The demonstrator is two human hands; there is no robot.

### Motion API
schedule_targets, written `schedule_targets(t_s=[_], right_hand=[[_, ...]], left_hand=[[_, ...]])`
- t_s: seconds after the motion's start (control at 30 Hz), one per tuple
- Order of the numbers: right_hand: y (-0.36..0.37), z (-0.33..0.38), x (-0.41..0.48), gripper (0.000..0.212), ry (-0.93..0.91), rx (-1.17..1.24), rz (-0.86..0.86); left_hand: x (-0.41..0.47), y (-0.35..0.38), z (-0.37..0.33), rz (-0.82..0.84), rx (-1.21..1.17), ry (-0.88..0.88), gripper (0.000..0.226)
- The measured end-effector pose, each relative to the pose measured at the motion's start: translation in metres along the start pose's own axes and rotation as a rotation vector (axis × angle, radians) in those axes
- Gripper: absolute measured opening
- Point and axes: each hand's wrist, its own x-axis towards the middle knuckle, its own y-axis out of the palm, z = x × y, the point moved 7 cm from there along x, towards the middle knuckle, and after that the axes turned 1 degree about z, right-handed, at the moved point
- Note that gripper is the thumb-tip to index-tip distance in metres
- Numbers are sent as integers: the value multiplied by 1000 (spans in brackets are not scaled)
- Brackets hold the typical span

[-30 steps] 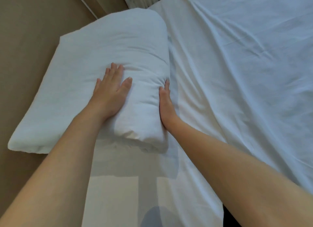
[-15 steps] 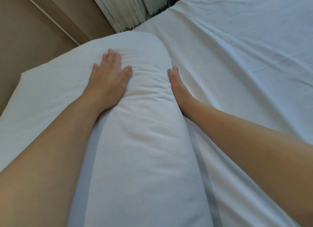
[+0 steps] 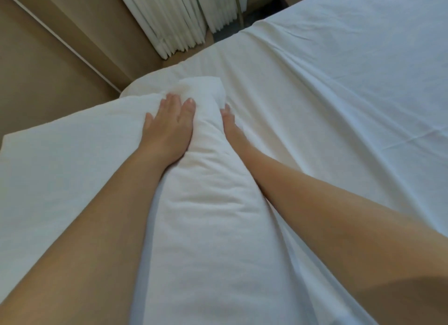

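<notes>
White pillow (image 3: 206,203) lies lengthwise along the left edge of the bed (image 3: 339,106), far end near the bed's far-left corner, bunched into a ridge down the middle. Left grip (image 3: 167,128) released, palm flat, fingers straight, pressing the top of the pillow just left of the ridge. Right grip (image 3: 229,121) also released, fingers straight, set edge-on against the ridge's right side where pillow meets sheet; curtain (image 3: 174,17) hangs beyond the far edge.
</notes>
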Motion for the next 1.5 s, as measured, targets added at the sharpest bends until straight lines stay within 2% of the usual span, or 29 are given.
schedule_targets(t_s=[0.07, 0.13, 0.2, 0.27, 0.33, 0.4, 0.47, 0.5, 0.6, 0.67, 0.73, 0.8, 0.87, 0.97, 1.1, 1.23, 1.33, 1.4, 1.47, 1.5], right_hand=[[-1, -2, 3, 59, 50, 5, -18], [-14, -4, 6, 72, 44, 56, -69], [-13, 2, -3, 61, -7, 90, -40], [-10, 2, -15, 51, -95, 138, 21], [-15, -8, -26, 64, -19, 133, -77], [-23, -24, -42, 78, 98, 180, -181], [-13, -37, -56, 62, 68, 196, -141], [-5, -39, -63, 57, 51, 187, -105], [-1, -39, -81, 65, 20, 174, -42], [-3, -46, -98, 72, 13, 212, -47], [6, -41, -121, 56, -59, 107, -87], [11, -31, -139, 51, -127, 6, -95], [-3, -35, -149, 51, -125, 30, -139], [6, -46, -186, 55, -66, 122, -140], [29, -46, -214, 52, -68, 38, -79], [28, -56, -238, 51, -47, 62, -31], [38, -52, -260, 50, -86, 25, 44], [25, -59, -269, 55, -96, 42, -14], [27, -69, -291, 68, -57, 86, -76], [36, -74, -301, 66, -52, 75, -67]], left_hand=[[-2, 5, -9, 50, -57, 5, 49], [1, -1, -6, -8, 32, 11, 48], [10, -9, -5, -86, 85, -19, 49], [7, -7, -14, -45, 26, -24, 43], [-6, -1, -17, -16, -2, 52, 38], [-32, 3, -9, -42, 48, 60, 50], [-60, 10, -12, -20, 88, 14, 65], [-71, 14, -17, 1, 40, 6, 65], [-104, 2, -21, -61, -101, 39, 61], [-124, -1, -8, -89, -27, -2, 65], [-138, 12, -10, -48, 38, -9, 72], [-149, 15, -24, -42, -55, 24, 72], [-163, 0, -19, -118, -91, 8, 63], [-207, -2, 7, -171, -21, -140, 62], [-230, 25, -19, -49, -168, -62, 59], [-246, 22, -3, -21, 1, -120, 60], [-262, 33, -35, 79, -128, 31, 56], [-269, 27, -33, 51, -158, 48, 53], [-286, 26, -21, -50, -49, -44, 57], [-295, 32, -25, -47, -37, -47, 60]])
